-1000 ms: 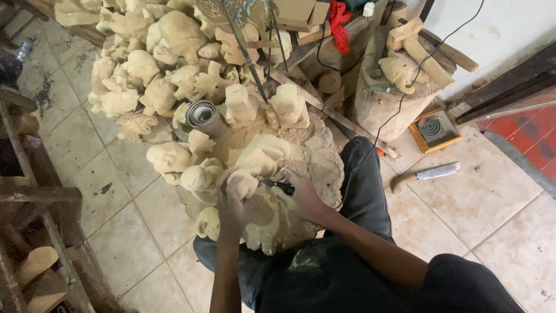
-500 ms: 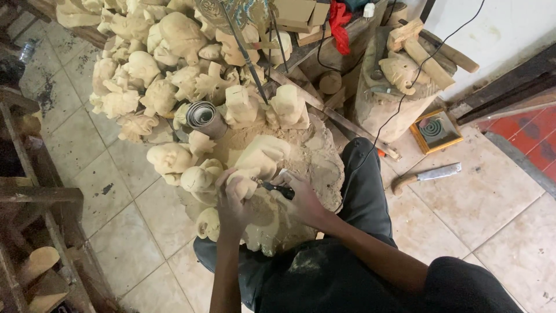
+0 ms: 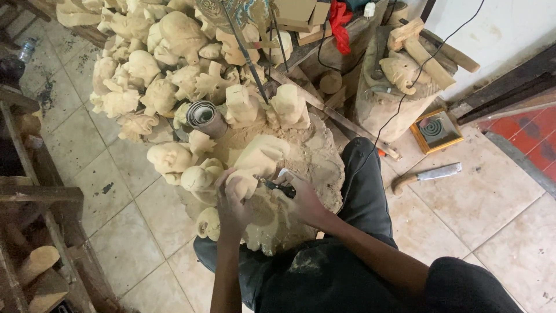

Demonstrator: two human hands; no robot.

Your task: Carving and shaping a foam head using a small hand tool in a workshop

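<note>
- My left hand is closed around a small pale wood carving, fingers wrapped over its top, holding it steady in front of me.
- My right hand is clenched on a dark-handled carving tool, whose tip points left and meets the carving just beside my left fingers.
- The carving sits over a sawdust-covered wooden block, which stands between my knees; my dark trousers run along its right side.
- Just left of my hands lie more rounded carved pieces, and a grey roll of sandpaper stands behind them.
- Farther back, a large heap of unfinished pale carvings spreads over the floor.
- To my right, on the tiled floor, lies a big knife with a wooden handle, well apart from my hands, and a yellow-framed box holding a coil is near it.
- A wooden stump with mallets on top stands by the white wall.
- A wooden rack stands at my left.
</note>
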